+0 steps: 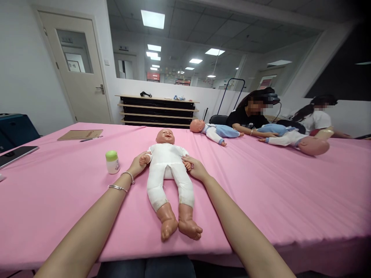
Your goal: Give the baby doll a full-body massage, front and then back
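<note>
A baby doll [166, 156] with a white cloth body lies face up on the pink-covered table [246, 200]. Its head points away from me and its bare plastic feet point toward me. My left hand [138, 165] is closed around the doll's arm on the left side, with most of its fingers hidden behind that arm. On the other side, my right hand [196, 168] grips the other arm, its fingers over the sleeve near the doll's small hand. Left of my left hand stands a white bottle [113, 163] with a green lid.
A brown notebook [80, 134], a pen [91, 139] and a dark tablet or phone [17, 155] lie at the left. Two dolls in blue and white, a nearer one [313, 143] and a farther one [223, 130], lie at the right, where two people sit. A low shelf [158, 112] stands behind.
</note>
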Tool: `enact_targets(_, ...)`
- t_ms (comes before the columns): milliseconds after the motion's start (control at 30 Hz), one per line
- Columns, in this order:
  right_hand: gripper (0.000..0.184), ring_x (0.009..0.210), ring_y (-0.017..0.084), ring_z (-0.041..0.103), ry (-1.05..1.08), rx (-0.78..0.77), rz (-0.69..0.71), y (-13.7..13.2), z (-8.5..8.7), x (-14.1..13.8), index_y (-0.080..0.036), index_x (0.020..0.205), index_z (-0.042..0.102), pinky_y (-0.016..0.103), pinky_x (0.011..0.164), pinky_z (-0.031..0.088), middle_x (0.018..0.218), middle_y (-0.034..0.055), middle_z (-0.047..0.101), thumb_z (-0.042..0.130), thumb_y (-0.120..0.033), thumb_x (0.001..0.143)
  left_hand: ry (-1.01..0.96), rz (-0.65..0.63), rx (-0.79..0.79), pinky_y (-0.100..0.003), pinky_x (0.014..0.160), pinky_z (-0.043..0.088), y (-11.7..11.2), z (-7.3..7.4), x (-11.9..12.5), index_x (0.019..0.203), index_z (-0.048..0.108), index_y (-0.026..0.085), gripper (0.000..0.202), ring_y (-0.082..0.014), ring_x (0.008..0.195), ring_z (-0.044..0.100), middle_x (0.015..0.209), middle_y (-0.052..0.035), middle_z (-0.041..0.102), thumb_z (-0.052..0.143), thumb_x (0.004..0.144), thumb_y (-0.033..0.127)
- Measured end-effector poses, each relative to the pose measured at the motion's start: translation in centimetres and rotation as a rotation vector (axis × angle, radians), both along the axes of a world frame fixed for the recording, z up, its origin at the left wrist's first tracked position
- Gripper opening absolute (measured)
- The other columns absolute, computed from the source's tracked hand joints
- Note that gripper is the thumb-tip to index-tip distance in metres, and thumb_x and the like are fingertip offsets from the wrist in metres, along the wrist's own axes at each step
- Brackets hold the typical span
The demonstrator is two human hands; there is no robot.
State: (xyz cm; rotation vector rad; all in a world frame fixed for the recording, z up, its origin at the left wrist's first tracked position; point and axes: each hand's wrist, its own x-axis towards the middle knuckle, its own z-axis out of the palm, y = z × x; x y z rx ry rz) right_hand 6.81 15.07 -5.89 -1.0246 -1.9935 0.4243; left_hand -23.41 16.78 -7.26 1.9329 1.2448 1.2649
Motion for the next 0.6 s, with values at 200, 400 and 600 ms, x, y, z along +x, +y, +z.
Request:
enact_targets(200, 0.044, 0.118, 0.022, 0.053, 0.015, 0.002, 0.004, -0.19, 0.14, 0.0, -0.02, 0.112, 0.064, 0.045, 0.107, 0.036, 0.119, 0.0063, 0.06, 0.053, -0.006, 0.071, 0.015, 0.008, 0.001, -0.035, 0.096, 0.041, -0.16, 0.24, 0.03, 0.11, 0.056, 0.015, 0.052, -0.0212, 0.105, 0.056, 0.116, -0.0073, 0.061, 0.042, 0.06, 0.016)
enact_targets(400, 0.047, 0.12, 0.021, 0.051, -0.011, 0.015, 0.017, 0.11, -0.22, 0.27, -0.021, 0.115, 0.062, 0.044, 0.108, 0.036, 0.122, 0.0043, 0.059, 0.051, -0.006, 0.072, 0.021, 0.012, -0.006, -0.035, 0.096, 0.04, -0.34, 0.36, 0.03, 0.113, 0.055, 0.015, 0.055, -0.0201, 0.103, 0.055, 0.113, -0.0065, 0.061, 0.041, 0.06, 0.016)
enact_targets(600, 0.045, 0.121, 0.021, 0.049, -0.01, 0.014, 0.0, 0.6, -0.7, 0.36, -0.018, 0.115, 0.062, 0.042, 0.11, 0.033, 0.122, 0.0059, 0.058, 0.051, -0.006, 0.072, 0.003, 0.009, -0.022, -0.033, 0.095, 0.041, -0.37, 0.3, 0.06, 0.113, 0.055, 0.015, 0.056, -0.0197, 0.102, 0.056, 0.114, -0.0063, 0.061, 0.041, 0.059, 0.016)
